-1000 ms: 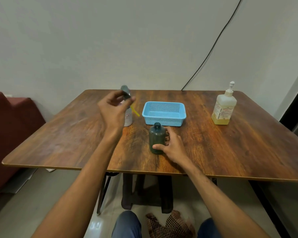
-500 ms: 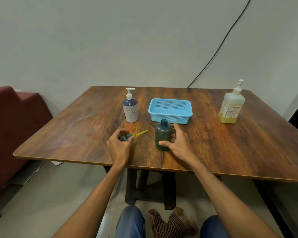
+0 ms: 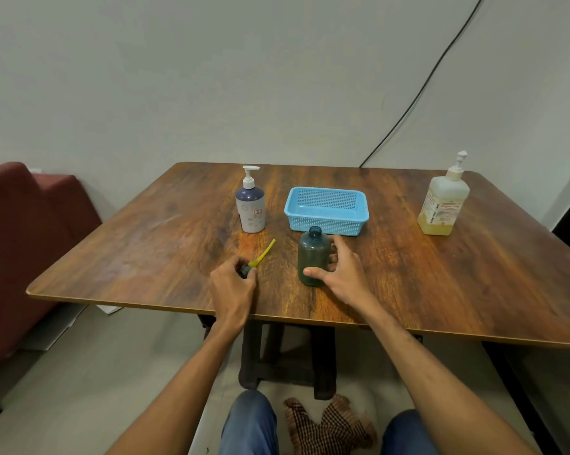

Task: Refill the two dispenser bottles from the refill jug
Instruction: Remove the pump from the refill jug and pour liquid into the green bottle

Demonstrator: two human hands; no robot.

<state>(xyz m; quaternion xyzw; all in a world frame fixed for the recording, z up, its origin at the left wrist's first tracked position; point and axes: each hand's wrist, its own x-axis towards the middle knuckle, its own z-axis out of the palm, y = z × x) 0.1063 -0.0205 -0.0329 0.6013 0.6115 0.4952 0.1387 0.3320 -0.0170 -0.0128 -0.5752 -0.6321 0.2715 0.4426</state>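
Note:
A small dark green bottle [image 3: 313, 254] stands upright and uncapped near the table's front middle. My right hand [image 3: 342, 269] holds it from the right, thumb across its lower front. My left hand [image 3: 232, 284] grips the bottle's dark pump cap [image 3: 244, 270] down on the table, and its yellow dip tube [image 3: 264, 253] lies pointing up and right. A navy and white pump bottle [image 3: 251, 208] stands capped behind the left hand. At the far right stands the large pale refill bottle [image 3: 443, 205] with yellowish liquid low inside.
A light blue perforated basket [image 3: 326, 210] sits just behind the green bottle on the wooden table [image 3: 441, 280]. A red seat [image 3: 24, 231] stands to the left. A black cable [image 3: 421, 87] runs down the wall. A checked cloth [image 3: 329, 425] lies on the floor.
My left hand has come down from above the navy bottle with the pump cap and set it on the table left of the green bottle. The right hand stays on the green bottle.

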